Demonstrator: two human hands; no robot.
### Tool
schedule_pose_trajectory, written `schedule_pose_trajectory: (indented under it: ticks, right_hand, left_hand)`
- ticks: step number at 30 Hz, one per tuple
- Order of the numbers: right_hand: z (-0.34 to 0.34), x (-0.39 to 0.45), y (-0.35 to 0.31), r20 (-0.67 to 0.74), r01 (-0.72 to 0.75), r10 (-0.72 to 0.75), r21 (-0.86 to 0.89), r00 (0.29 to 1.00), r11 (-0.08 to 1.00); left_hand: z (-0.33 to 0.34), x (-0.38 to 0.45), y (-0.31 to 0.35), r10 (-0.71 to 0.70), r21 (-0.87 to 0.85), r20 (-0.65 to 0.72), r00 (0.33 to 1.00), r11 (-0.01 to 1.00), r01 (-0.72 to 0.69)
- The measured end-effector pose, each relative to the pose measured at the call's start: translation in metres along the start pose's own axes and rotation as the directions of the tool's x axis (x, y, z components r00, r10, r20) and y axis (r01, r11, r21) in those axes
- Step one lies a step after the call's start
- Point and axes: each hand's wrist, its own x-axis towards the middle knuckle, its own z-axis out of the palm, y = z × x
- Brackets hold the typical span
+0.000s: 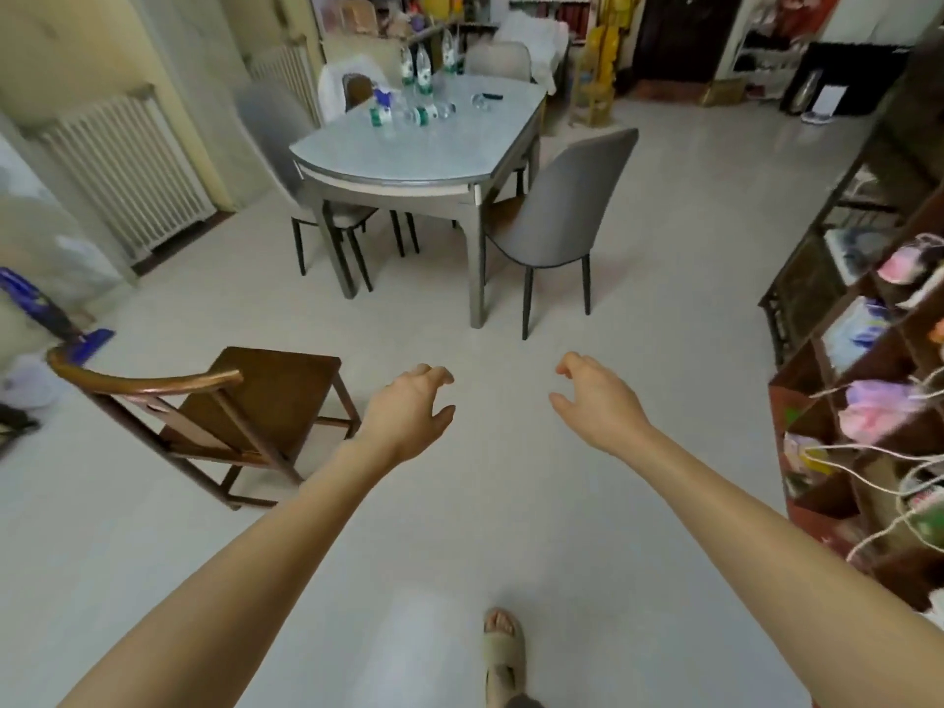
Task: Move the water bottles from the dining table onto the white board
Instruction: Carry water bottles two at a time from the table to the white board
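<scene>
Several clear water bottles [423, 81] with green labels stand and lie on the far half of the grey dining table [388, 168], well ahead of me across the floor. My left hand [408, 411] and my right hand [595, 403] reach forward over the bare floor, both empty with fingers loosely curled and apart. The table is far beyond both hands. No white board can be picked out for certain in this view.
A brown wooden armchair [240, 406] stands left of my left arm. Grey chairs [554, 217] surround the table. A dark shelf unit [858, 380] with bags lines the right side. A radiator [127, 171] is on the left wall. My sandalled foot [503, 651] steps forward.
</scene>
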Motion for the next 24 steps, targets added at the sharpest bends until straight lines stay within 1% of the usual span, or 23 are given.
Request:
schedule_pose_trajectory:
  ticks: [4, 6, 8, 10, 12, 15, 19, 21, 24]
  right_hand:
    - [0.0, 0.121, -0.035, 0.038, 0.089, -0.09, 0.026, 0.995, 0.996]
    - [-0.004, 0.179, -0.056, 0.045, 0.143, -0.143, 0.017, 0.989, 0.99]
    - [-0.008, 0.232, -0.079, 0.034, 0.197, -0.197, 0.014, 0.98, 0.98]
    - [-0.004, 0.277, -0.096, 0.055, 0.244, -0.244, 0.002, 0.968, 0.97]
    - [0.003, 0.323, -0.107, 0.079, 0.277, -0.275, -0.015, 0.958, 0.961]
    - [0.013, 0.392, -0.121, 0.086, 0.276, -0.273, -0.025, 0.958, 0.961]
    - [0.031, 0.503, -0.143, 0.071, 0.267, -0.265, -0.016, 0.961, 0.964]
    - [0.029, 0.554, -0.154, 0.073, 0.235, -0.233, -0.019, 0.97, 0.972]
    - [0.021, 0.628, -0.165, 0.039, 0.184, -0.183, -0.012, 0.982, 0.983]
  left_hand:
    - [-0.039, 0.078, -0.047, -0.112, -0.024, -0.052, 0.992, 0.994, 0.11]
    - [-0.056, 0.115, -0.072, -0.146, -0.023, -0.073, 0.987, 0.989, 0.145]
    - [-0.074, 0.151, -0.097, -0.194, -0.063, -0.116, 0.974, 0.98, 0.188]
    - [-0.084, 0.183, -0.12, -0.234, -0.098, -0.129, 0.964, 0.97, 0.223]
    - [-0.089, 0.219, -0.145, -0.252, -0.094, -0.136, 0.958, 0.966, 0.241]
    - [-0.094, 0.274, -0.18, -0.271, -0.1, -0.147, 0.951, 0.961, 0.259]
    - [-0.101, 0.372, -0.244, -0.269, -0.066, -0.13, 0.954, 0.963, 0.262]
    - [-0.115, 0.427, -0.27, -0.251, -0.054, -0.109, 0.962, 0.968, 0.246]
    - [-0.142, 0.514, -0.298, -0.199, -0.044, -0.101, 0.975, 0.98, 0.195]
